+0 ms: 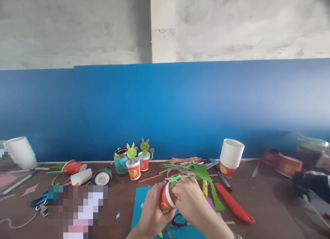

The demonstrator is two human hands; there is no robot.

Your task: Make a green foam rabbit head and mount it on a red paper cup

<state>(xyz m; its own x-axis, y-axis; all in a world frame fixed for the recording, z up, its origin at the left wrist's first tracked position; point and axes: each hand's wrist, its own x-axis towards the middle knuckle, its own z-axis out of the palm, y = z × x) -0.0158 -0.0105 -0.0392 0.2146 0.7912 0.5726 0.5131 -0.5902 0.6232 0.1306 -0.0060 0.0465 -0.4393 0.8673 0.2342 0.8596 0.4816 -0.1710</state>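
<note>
My left hand (152, 211) wraps round a red and white paper cup (165, 198) held on its side low in the middle of the view. My right hand (189, 197) closes on the cup's other side, its fingers at a green strip (174, 179) sticking out of the rim. Both hands hover over a blue sheet (140, 204) on the brown table (270, 204). Behind them stand two finished cups with green bunny faces (134, 163).
An upturned stack of cups (230, 158) stands at the right, with coloured straws (180, 162), a green paper cutout (206, 177), a red cutter (233, 205) and a marker (223, 180) nearby. Cups, tape and scissors lie at the left. A blue wall runs behind the table.
</note>
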